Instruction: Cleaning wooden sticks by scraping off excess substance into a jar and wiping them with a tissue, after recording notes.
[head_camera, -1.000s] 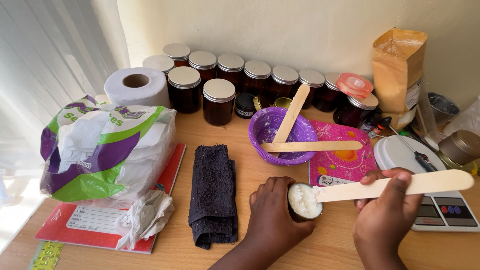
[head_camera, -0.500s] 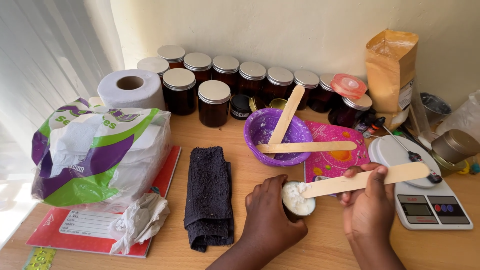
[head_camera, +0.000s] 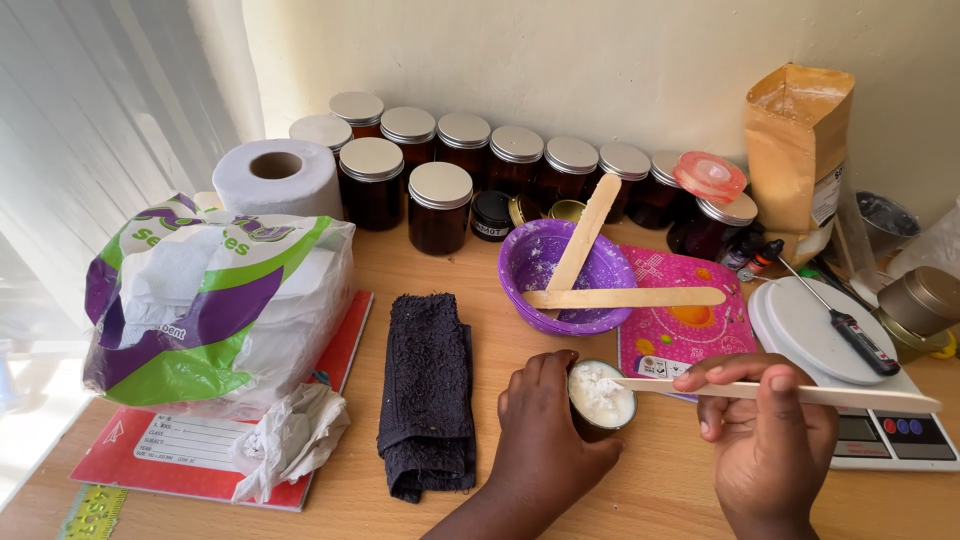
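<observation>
Hands first: left hand (head_camera: 545, 435) wrapped around a small round dark jar filled with white cream (head_camera: 601, 396), fingers curled on its near and left side, jar standing upright on the pale wooden tabletop (head_camera: 660, 495). Right hand (head_camera: 765, 440) pinches a long flat wooden stirring stick (head_camera: 800, 394) between thumb and fingertips, stick nearly level, its left tip touching the cream surface at the jar's right rim.

Change over the last second: the stick was tilted upward away from the jar; it now lies lower and flatter, tip resting in the cream. Judgement: stirring or levelling of the fill is under way, jar appears full to near the brim.

Just beyond the jar: purple plastic bowl (head_camera: 565, 268) dusted with white residue, two more wooden sticks crossed over it. Right of the jar: pink patterned card (head_camera: 690, 330), then a white digital kitchen scale (head_camera: 830, 335) with a black probe thermometer (head_camera: 845, 325) lying on its platform. Left of the jar: folded black towel (head_camera: 428, 395), then a white, green and purple plastic bag (head_camera: 215, 300) on a red notebook (head_camera: 180, 455), with crumpled white tissue (head_camera: 290, 440).

Well behind the jar: row of amber glass jars with silver lids (head_camera: 470, 165) against a cream wall, a white paper roll (head_camera: 278, 178), a brown paper pouch (head_camera: 795, 155). White curtain far left, daylight
</observation>
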